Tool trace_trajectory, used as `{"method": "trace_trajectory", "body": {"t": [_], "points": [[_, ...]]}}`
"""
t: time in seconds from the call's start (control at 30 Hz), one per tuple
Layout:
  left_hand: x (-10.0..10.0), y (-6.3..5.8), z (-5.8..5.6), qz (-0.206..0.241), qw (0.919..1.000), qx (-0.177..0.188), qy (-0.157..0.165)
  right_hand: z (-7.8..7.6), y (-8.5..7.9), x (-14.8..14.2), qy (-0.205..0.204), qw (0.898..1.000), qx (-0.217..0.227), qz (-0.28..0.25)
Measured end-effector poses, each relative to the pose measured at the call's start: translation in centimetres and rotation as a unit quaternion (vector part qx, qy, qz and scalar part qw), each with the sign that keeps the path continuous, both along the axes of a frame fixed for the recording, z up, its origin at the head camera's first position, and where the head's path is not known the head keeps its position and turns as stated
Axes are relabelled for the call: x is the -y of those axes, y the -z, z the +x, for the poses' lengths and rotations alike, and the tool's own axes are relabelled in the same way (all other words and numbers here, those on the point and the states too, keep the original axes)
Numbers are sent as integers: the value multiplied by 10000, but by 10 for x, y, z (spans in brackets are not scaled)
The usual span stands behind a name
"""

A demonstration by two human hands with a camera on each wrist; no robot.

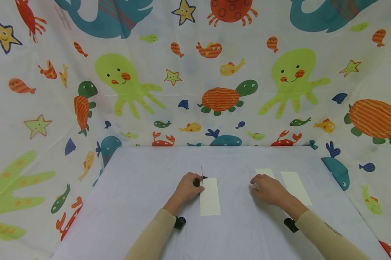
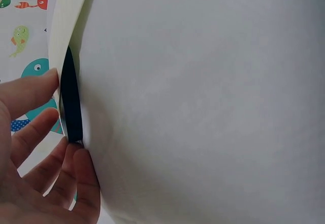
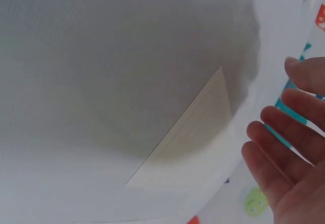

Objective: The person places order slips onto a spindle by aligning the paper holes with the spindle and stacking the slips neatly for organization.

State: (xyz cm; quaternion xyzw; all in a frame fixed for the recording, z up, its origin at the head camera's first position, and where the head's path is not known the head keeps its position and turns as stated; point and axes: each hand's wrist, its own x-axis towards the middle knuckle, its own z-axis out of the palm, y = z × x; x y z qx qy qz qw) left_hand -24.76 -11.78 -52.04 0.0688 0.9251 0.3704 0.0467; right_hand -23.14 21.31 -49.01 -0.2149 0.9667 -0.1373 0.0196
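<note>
The left hand (image 1: pixel 186 187), fingers pinching a lined cream paper strip (image 1: pixel 210 200) against a black base (image 2: pixel 72 102) on the white worktop (image 1: pixel 150 166), seems to align them; the right hand (image 1: pixel 268 188), fingers loosely apart, could next steady it.

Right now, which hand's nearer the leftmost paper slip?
Left. The left hand is at the upper left edge of the leftmost paper slip, thumb against it; the right hand is off to its right, not touching it, near the other two slips.

3 paper slips (image 1: pixel 210 202), 2 sets of fingers (image 3: pixel 268 173), 2 wrist devices (image 1: pixel 180 223), seemingly 1 dark object (image 2: pixel 71 102) (half hidden).
</note>
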Motion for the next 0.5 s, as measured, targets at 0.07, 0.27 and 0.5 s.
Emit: {"method": "trace_trajectory", "body": {"t": [0.07,0.27,0.5], "points": [[0,0,0,-34,10000,-13,13,-2,0,-5,92,9999,96,-53],[0,1,1,23,10000,35,-47,-7,2,-22,304,9988,361,-92],[0,5,0,4,10000,-8,1,-11,4,-45,416,9981,413,194]]}}
